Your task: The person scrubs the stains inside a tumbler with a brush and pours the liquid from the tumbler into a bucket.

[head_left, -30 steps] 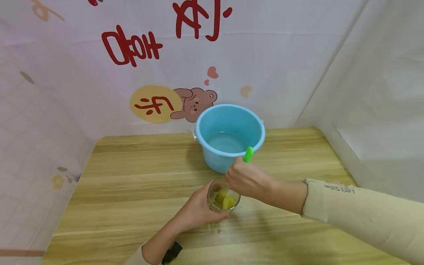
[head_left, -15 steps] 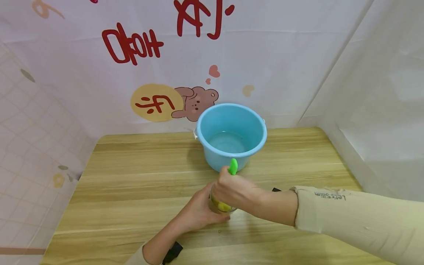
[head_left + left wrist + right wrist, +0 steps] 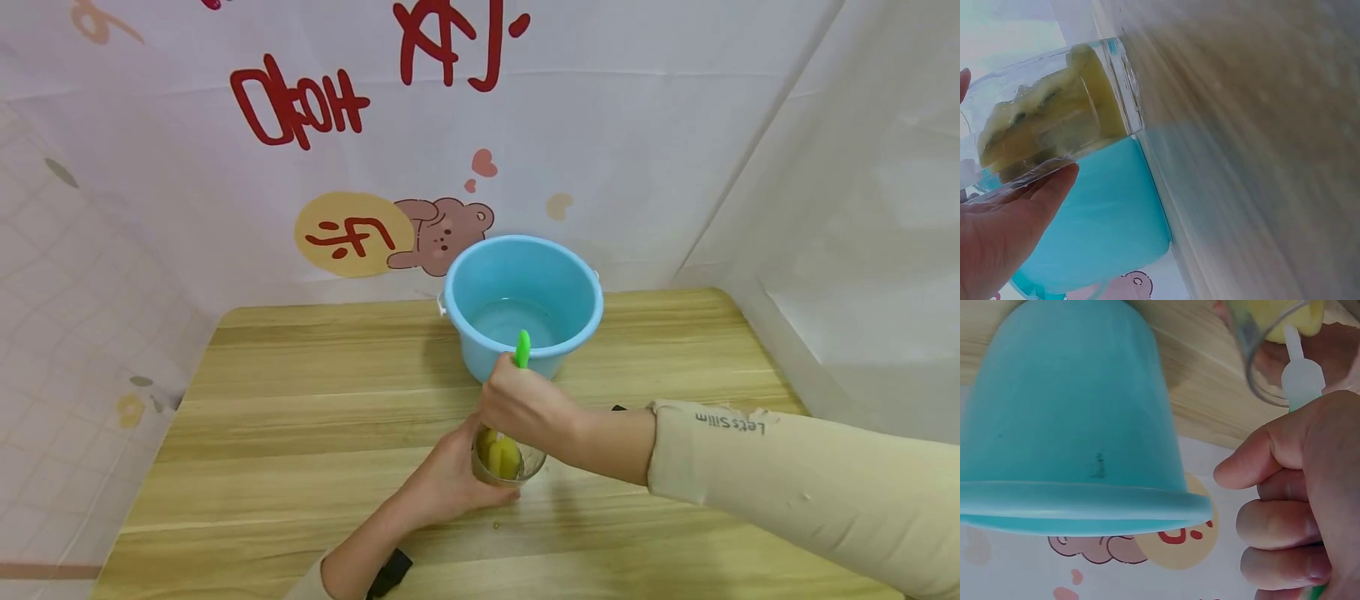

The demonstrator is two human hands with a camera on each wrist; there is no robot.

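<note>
A clear drinking glass (image 3: 535, 463) is held by my left hand (image 3: 448, 477), with fingers and thumb around its side. My right hand (image 3: 528, 410) grips the green handle of a sponge cup brush (image 3: 522, 348); the handle's tip sticks up above the fist. Inside the glass sits the brush's yellow sponge head (image 3: 1054, 119), pressed against the wall and seen through it in the left wrist view. A white neck (image 3: 1296, 356) joins sponge and handle in the right wrist view. Part of the glass rim is hidden behind my right hand.
A light blue bucket (image 3: 468, 354) stands just beyond my hands, with some water at its bottom. The wooden table (image 3: 300, 400) ends at a printed white curtain (image 3: 637, 150) behind. A small wet spot (image 3: 496, 525) lies near the glass.
My right hand shifted left and down with the brush, then rose again, so the handle tip stands higher than half a second ago. My left hand and the glass stay nearly in place.
</note>
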